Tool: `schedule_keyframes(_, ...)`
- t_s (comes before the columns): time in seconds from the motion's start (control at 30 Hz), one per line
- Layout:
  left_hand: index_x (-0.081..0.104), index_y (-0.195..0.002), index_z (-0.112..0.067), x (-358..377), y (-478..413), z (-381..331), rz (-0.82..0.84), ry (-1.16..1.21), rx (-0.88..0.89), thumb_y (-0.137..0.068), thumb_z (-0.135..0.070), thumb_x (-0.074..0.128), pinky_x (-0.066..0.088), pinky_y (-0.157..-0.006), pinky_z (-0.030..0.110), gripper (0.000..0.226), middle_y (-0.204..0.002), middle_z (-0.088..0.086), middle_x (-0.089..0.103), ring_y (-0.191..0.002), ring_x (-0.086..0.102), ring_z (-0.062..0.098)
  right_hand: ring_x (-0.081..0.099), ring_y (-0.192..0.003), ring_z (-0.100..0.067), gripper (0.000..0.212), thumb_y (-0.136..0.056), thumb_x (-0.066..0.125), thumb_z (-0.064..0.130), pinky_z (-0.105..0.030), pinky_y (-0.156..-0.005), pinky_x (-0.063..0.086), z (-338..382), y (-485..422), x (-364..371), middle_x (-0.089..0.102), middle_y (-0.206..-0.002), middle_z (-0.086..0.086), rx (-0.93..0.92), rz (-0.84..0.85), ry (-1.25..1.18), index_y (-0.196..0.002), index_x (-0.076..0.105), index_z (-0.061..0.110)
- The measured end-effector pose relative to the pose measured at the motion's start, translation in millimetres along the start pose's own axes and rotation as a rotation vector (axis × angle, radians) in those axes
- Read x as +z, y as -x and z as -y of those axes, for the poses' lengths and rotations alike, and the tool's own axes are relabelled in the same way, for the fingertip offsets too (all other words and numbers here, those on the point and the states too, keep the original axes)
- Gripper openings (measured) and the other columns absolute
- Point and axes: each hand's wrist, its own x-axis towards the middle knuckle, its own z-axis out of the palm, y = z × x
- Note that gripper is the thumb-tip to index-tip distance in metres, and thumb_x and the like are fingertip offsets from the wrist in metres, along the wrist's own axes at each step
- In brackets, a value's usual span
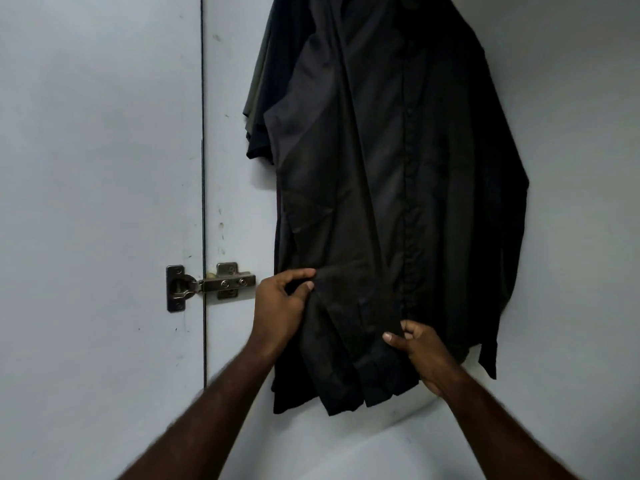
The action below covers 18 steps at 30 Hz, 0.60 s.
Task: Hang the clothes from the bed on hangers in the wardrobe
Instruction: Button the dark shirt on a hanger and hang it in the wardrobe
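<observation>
A black button-up shirt (398, 188) hangs inside the pale grey wardrobe, its top out of view. Its long sleeve (349, 306) drapes down the front. My left hand (280, 306) pinches the left edge of the sleeve's cuff near the shirt's lower left. My right hand (419, 351) grips the cuff's lower right corner. Behind the black shirt, at its upper left, hangs another dark greenish garment (258, 95). No hanger is visible.
The wardrobe's open door (97, 168) stands on the left, joined to the side panel (232, 202) by a metal hinge (211, 285). The wardrobe's back wall (581, 168) lies behind the clothes. A pale shelf or floor (398, 452) lies below.
</observation>
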Motion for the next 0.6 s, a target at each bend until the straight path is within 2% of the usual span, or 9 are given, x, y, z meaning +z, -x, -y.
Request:
schedule_keyframes(0.1, 0.075, -0.096, -0.023, -1.9, 2.2, 0.1, 0.026, -0.018, 0.003, -0.085, -0.005, 0.069, 0.051, -0.097, 0.025, 0.022, -0.096, -0.013, 0.073, -0.093, 0.066, -0.004, 0.070, -0.098, -0.029, 0.015, -0.090, 0.064, 0.001, -0.028, -0.077, 0.058, -4.8, 1.3, -0.9, 0.074, -0.103, -0.016, 0.001, -0.026, 0.084, -0.105, 0.066, -0.002)
schedule_keyframes(0.17, 0.073, -0.097, -0.025, -7.0, 3.2, -4.9, 0.039, -0.099, 0.048, -0.085, -0.008, 0.069, 0.051, -0.095, 0.023, 0.021, -0.096, -0.014, 0.070, -0.094, 0.065, -0.004, 0.070, -0.091, -0.025, 0.016, -0.089, 0.067, 0.002, -0.018, -0.067, 0.054, -2.1, 3.0, 1.2, 0.073, -0.096, -0.015, -0.019, -0.070, 0.192, -0.104, 0.064, -0.001)
schedule_keyframes(0.23, 0.072, -0.101, -0.025, -14.6, 4.2, -13.8, 0.033, -0.271, 0.133, -0.085, -0.016, 0.071, 0.049, -0.095, 0.022, 0.019, -0.107, -0.007, 0.064, -0.103, 0.061, 0.006, 0.068, -0.081, -0.018, 0.025, -0.084, 0.074, 0.004, -0.014, -0.064, 0.050, 4.8, 2.5, 3.4, 0.071, -0.090, -0.012, -0.086, -0.152, 0.297, -0.106, 0.062, 0.003)
schedule_keyframes(0.3, 0.069, -0.110, -0.023, -21.5, 6.4, -27.8, -0.021, -0.457, 0.275, -0.084, -0.024, 0.072, 0.041, -0.102, 0.029, 0.026, -0.129, 0.003, 0.048, -0.123, 0.045, 0.016, 0.064, -0.073, -0.015, 0.033, -0.079, 0.080, 0.008, -0.018, -0.066, 0.051, 16.1, 0.1, 6.9, 0.067, -0.086, -0.009, -0.185, -0.234, 0.364, -0.106, 0.061, 0.011)
schedule_keyframes(0.37, 0.067, -0.113, -0.021, -23.0, 3.6, -48.8, -0.100, -0.509, 0.510, -0.085, -0.025, 0.070, 0.035, -0.105, 0.036, 0.028, -0.140, 0.007, 0.040, -0.133, 0.034, 0.022, 0.060, -0.064, -0.008, 0.034, -0.077, 0.083, 0.014, -0.021, -0.065, 0.053, 31.5, -4.0, 13.2, 0.066, -0.084, -0.006, -0.315, -0.289, 0.444, -0.100, 0.060, 0.024)
schedule_keyframes(0.47, 0.066, -0.114, -0.018, -17.1, -31.9, -93.6, -0.131, -0.562, 0.772, -0.082, -0.028, 0.062, 0.038, -0.103, 0.041, 0.034, -0.139, 0.009, 0.045, -0.132, 0.040, 0.026, 0.060, -0.060, -0.007, 0.034, -0.078, 0.081, 0.025, -0.025, -0.064, 0.055, 75.8, -19.3, 32.1, 0.065, -0.083, 0.002, -0.486, -0.326, 0.522, -0.096, 0.054, 0.035)
schedule_keyframes(0.53, 0.064, -0.115, -0.016, -16.7, -71.7, -128.5, -0.192, -0.618, 0.817, -0.082, -0.027, 0.060, 0.042, -0.099, 0.047, 0.035, -0.134, 0.011, 0.049, -0.127, 0.045, 0.030, 0.061, -0.061, -0.007, 0.031, -0.081, 0.078, 0.031, -0.031, -0.067, 0.056, 117.6, -32.0, 48.3, 0.065, -0.082, 0.005, -0.589, -0.364, 0.557, -0.102, 0.055, 0.033)
schedule_keyframes(0.6, 0.061, -0.115, -0.013, -21.5, -110.9, -164.3, -0.316, -0.771, 0.802, -0.083, -0.027, 0.063, 0.042, -0.090, 0.051, 0.035, -0.130, 0.013, 0.052, -0.120, 0.048, 0.034, 0.064, -0.068, -0.011, 0.031, -0.084, 0.073, 0.034, -0.035, -0.070, 0.055, 163.1, -43.8, 65.0, 0.064, -0.079, 0.008, -0.694, -0.412, 0.628, -0.110, 0.057, 0.028)
